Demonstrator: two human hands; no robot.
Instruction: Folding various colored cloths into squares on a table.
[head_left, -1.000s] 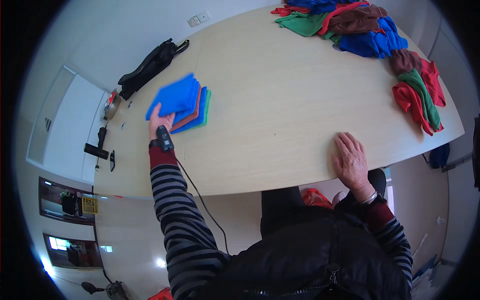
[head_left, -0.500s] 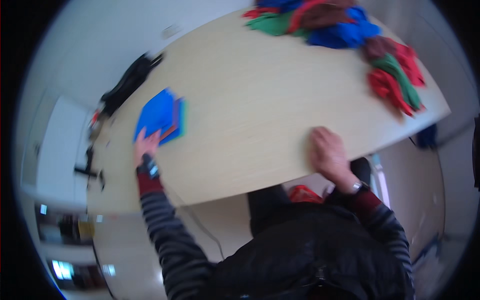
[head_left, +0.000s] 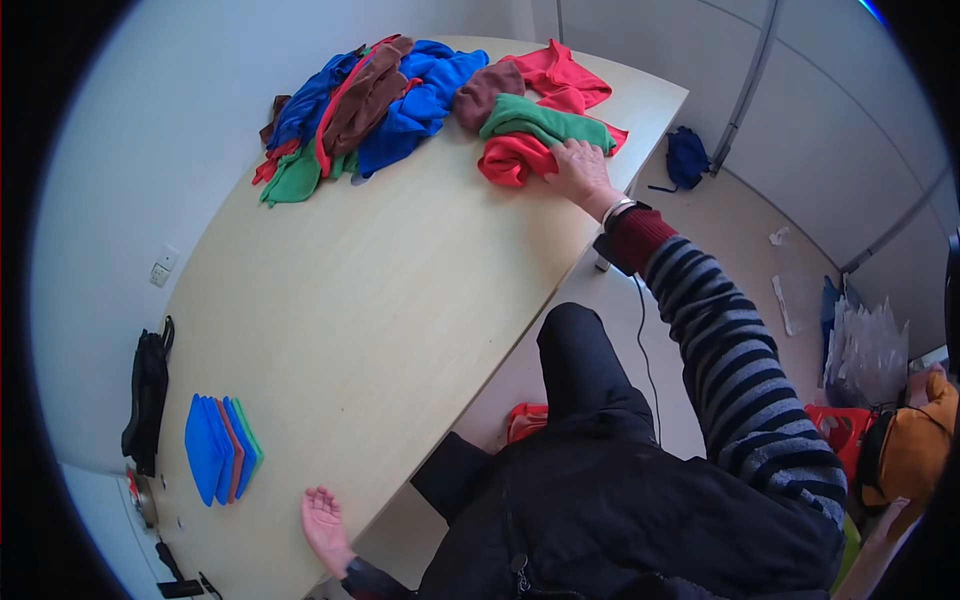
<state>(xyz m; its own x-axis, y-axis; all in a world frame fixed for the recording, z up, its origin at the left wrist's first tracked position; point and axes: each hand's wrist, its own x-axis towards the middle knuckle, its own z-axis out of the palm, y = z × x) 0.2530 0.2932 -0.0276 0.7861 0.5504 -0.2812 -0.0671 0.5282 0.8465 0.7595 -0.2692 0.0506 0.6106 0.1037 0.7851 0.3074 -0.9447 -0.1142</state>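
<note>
My right hand (head_left: 582, 178) reaches to the table's right end, its fingers closed on the near edge of a green cloth (head_left: 545, 122). A crumpled red cloth (head_left: 515, 158) lies against that green one, beside my thumb. Behind them are a brown cloth (head_left: 488, 95) and another red cloth (head_left: 570, 75). My left hand (head_left: 325, 525) rests near the table's front edge, palm turned up and fingers apart, holding nothing. To its left sits a neat stack of folded cloths (head_left: 222, 450), blue, brown and green, slightly fanned.
A large heap of blue, brown, red and green cloths (head_left: 370, 105) lies at the table's (head_left: 330, 320) far side. A black bag (head_left: 150, 395) is at the left edge by the wall. On the floor are a dark blue bag (head_left: 686, 158), a cable (head_left: 645, 350) and a red stool (head_left: 840, 430).
My right hand has moved from the table's near edge onto the cloths at the right. My left hand has left the folded stack and turned palm up. The view has swung right.
</note>
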